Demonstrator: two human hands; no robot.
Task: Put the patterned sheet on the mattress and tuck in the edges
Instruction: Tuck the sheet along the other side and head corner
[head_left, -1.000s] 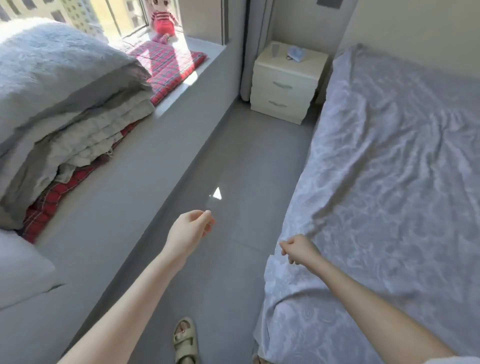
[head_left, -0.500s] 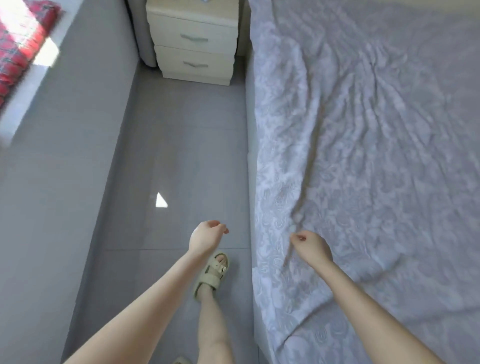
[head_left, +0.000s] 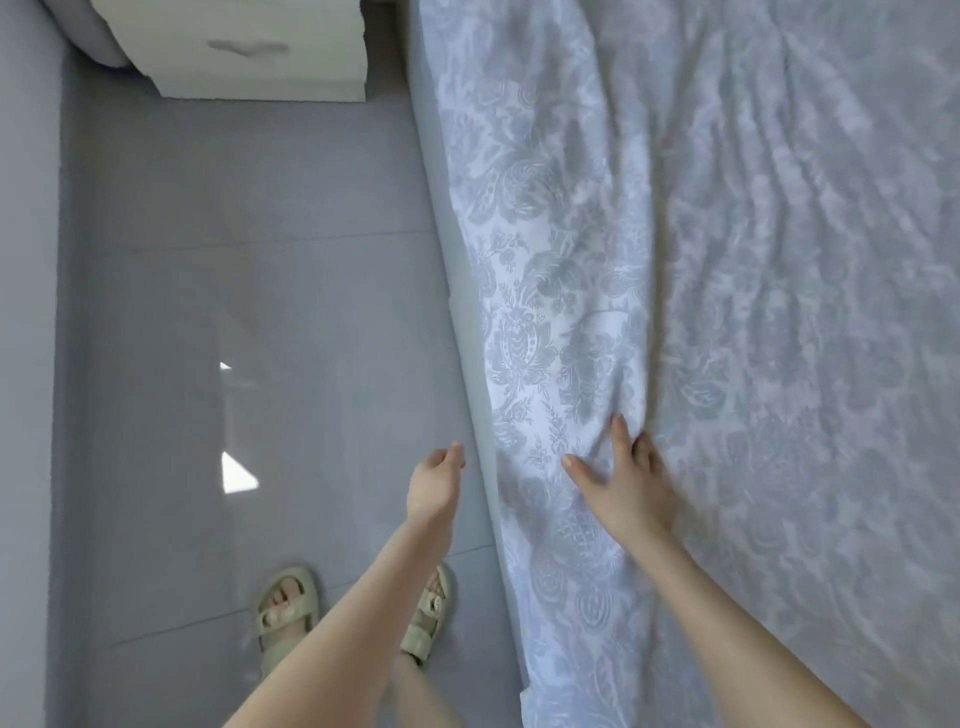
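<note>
The pale patterned sheet (head_left: 753, 312) lies wrinkled over the mattress and fills the right of the view. Its left part hangs down over the mattress edge (head_left: 467, 332), with a long fold running along that edge. My right hand (head_left: 621, 478) rests flat on the sheet near the edge, fingers spread and straight. My left hand (head_left: 434, 480) hovers over the floor just left of the mattress edge, fingers loosely bent and holding nothing.
A cream nightstand (head_left: 244, 52) stands on the grey floor (head_left: 234, 260) at the top left, beside the head of the bed. My feet in beige sandals (head_left: 283, 613) stand close to the bed side. A grey ledge wall (head_left: 26, 364) bounds the narrow aisle on the left.
My view has dropped down to the bed's side edge. My right hand has opened from a loose fist and now lies flat on the sheet. My left hand has come nearer the mattress edge.
</note>
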